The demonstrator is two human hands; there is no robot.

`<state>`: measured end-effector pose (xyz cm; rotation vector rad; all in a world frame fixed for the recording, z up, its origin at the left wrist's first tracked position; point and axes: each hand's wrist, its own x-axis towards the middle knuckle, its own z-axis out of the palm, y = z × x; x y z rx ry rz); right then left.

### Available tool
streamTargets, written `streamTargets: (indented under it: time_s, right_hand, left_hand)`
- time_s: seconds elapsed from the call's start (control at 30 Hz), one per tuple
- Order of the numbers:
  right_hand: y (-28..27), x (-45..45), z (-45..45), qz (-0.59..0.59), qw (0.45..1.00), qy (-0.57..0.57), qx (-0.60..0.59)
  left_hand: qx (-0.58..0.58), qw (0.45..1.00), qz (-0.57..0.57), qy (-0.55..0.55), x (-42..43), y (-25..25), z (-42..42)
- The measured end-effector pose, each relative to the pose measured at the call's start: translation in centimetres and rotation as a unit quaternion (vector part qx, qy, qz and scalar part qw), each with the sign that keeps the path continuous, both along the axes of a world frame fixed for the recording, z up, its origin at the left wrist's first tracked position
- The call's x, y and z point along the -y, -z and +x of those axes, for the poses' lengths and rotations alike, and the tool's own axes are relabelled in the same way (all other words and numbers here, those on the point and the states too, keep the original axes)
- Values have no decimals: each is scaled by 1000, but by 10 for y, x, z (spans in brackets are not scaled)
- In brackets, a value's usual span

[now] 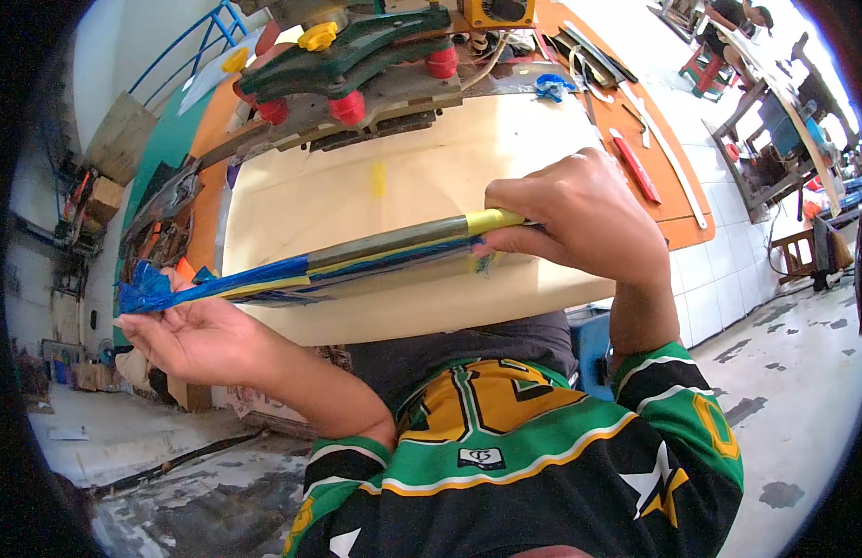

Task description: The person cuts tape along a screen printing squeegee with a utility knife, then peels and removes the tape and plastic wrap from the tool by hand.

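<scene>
A long, narrow strip, banded blue, grey-olive and yellow, stretches between my two hands above a cream sheet. My left hand is closed on its bunched blue end, low at the left. Higher up at the right, my right hand pinches the yellow end between thumb and fingers. Loose blue and yellow strands hang along the strip's lower edge, some near my right thumb. A small yellow mark shows on the sheet behind the strip.
A dark green machine with red feet stands beyond the sheet. On the orange board at the right lie a red cutter and a metal ruler. Crumpled blue material sits by the machine. A person is at the far right.
</scene>
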<state>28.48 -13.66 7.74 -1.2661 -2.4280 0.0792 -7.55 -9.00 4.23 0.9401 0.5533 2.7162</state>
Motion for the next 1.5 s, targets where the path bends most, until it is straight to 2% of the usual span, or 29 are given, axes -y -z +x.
streamTargets:
  time_s: [0.17, 0.23, 0.37, 0.43, 0.47, 0.9, 1.03, 1.1, 1.13, 1.17, 1.23, 1.27, 1.3, 1.37, 1.4, 1.43, 1.5]
  right_hand:
    - [4, 0, 1, -3, 1000, 0, -12]
    - [3, -1, 1, -1, 1000, 1, -14]
    - [6, -1, 0, 17, 1000, 2, -17]
    - [8, -2, 1, 19, 1000, -1, -20]
    - [9, -2, 1, 22, 1000, 3, -20]
    - [7, -6, 0, 31, 999, 2, -23]
    - [8, -10, 2, 39, 999, -1, -33]
    - [10, -15, 2, 45, 998, -3, -34]
    - [9, -20, 2, 41, 999, 1, -27]
    - [8, -24, 3, 37, 999, 6, -19]
    - [6, -36, 5, 27, 999, 5, -26]
    - [6, -42, 6, 13, 999, -1, -37]
    - [6, -47, 7, -1, 999, -7, -48]
    - [5, -53, 8, 11, 999, -8, -34]
    - [3, -56, 7, -14, 999, 3, -37]
    - [2, -58, 7, -38, 998, 14, -39]
    - [3, -57, 7, -17, 999, 6, -27]
  left_hand:
    - [-7, 999, -47, -21, 4, 22, -89]
    - [24, 996, -77, 36, 9, 22, -105]
    - [30, 995, -81, 40, 6, 26, -144]
    - [-36, 993, -103, 39, -4, 36, -179]
    - [15, 991, -99, 93, -4, 32, -186]
    - [78, 996, -29, 29, -23, 25, -170]
    - [90, 994, -54, 3, -16, 25, -160]
    - [172, 964, 17, 201, 0, 24, -149]
    - [154, 951, 53, 264, 8, 26, -145]
    - [153, 951, 55, 264, 18, 27, -141]
    - [88, 901, 48, 422, 40, 18, -125]
    - [32, 952, -14, 305, 46, 14, -111]
    - [33, 952, -14, 304, 53, 15, -109]
    - [-134, 924, -16, 359, 68, 17, -108]
    - [-126, 959, -62, 248, 73, 17, -101]
    - [-126, 959, -61, 247, 76, 20, -104]
    - [-180, 959, -201, 89, 83, 35, -112]
